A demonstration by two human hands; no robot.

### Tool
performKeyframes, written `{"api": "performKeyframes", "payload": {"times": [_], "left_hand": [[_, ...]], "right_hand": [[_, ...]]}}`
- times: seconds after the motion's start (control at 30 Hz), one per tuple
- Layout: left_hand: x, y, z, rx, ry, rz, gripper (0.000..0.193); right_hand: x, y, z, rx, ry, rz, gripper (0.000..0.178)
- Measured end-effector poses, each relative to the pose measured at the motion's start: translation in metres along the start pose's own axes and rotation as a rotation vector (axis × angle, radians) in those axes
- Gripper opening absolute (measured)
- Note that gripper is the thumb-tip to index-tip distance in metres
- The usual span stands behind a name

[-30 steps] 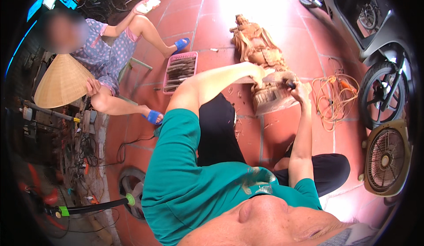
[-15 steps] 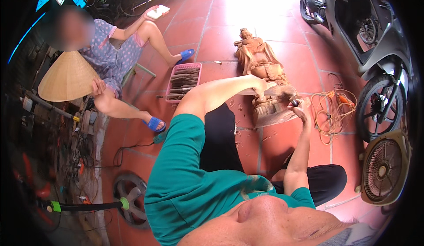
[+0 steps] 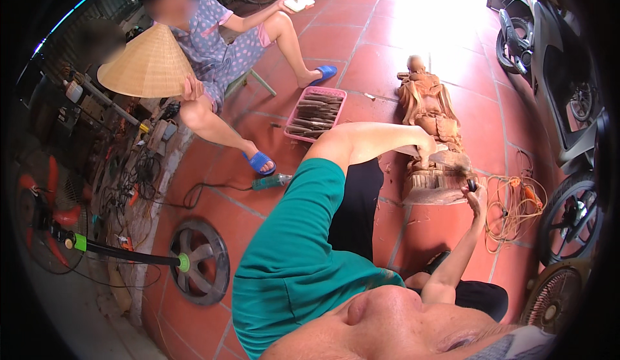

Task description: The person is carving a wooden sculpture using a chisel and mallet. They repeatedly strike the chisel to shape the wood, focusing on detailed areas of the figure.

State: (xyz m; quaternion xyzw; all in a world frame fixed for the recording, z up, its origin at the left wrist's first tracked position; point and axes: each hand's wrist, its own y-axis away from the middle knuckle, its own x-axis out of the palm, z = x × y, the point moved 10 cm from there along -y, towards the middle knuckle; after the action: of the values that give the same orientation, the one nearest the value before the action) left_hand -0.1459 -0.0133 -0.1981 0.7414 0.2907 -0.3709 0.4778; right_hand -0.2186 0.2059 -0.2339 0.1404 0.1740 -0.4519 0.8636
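A carved wooden statue of a robed figure (image 3: 427, 101) lies on the tiled floor before me, its base toward me. My left hand (image 3: 425, 147) is closed over the statue's lower part, gripping what looks like a wooden mallet (image 3: 453, 160), whose thick end points right. Beside the base, at its right, my right hand (image 3: 478, 200) is closed around a slim tool with a black end (image 3: 472, 184), apparently a chisel; its other end is hidden. Wood chips lie near the base.
A pink basket (image 3: 343, 101) of several dark tools stands left of the statue. Behind it sits a person (image 3: 226, 50) holding a conical hat (image 3: 147, 63). Orange cable (image 3: 513, 214), a motorbike (image 3: 555, 69) and a fan (image 3: 554, 298) are at right. A pedestal fan base (image 3: 223, 263) and green power tool (image 3: 268, 181) are left.
My view has swung left, so the statue, basket and seated person appear farther right in the picture. Both hands keep their grips beside the statue's lower part.
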Motion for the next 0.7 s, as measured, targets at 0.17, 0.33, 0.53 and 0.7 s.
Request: {"api": "performKeyframes", "payload": {"times": [0.17,0.33,0.53,0.7], "left_hand": [[-0.003,0.004,-0.003,-0.013,0.009,0.014,0.120],[-0.011,0.007,-0.007,-0.029,0.023,0.022,0.119],[-0.015,0.040,-0.015,-0.062,0.057,0.060,0.119],[-0.020,0.051,-0.027,-0.085,0.060,0.083,0.117]], "right_hand": [[0.014,-0.006,0.020,-0.112,0.004,-0.081,0.013],[0.018,-0.003,0.023,-0.210,0.483,-0.187,0.046],[0.026,0.015,0.064,-0.292,0.468,-0.145,0.037],[0.024,0.017,0.047,-0.138,0.410,-0.060,0.036]]}}
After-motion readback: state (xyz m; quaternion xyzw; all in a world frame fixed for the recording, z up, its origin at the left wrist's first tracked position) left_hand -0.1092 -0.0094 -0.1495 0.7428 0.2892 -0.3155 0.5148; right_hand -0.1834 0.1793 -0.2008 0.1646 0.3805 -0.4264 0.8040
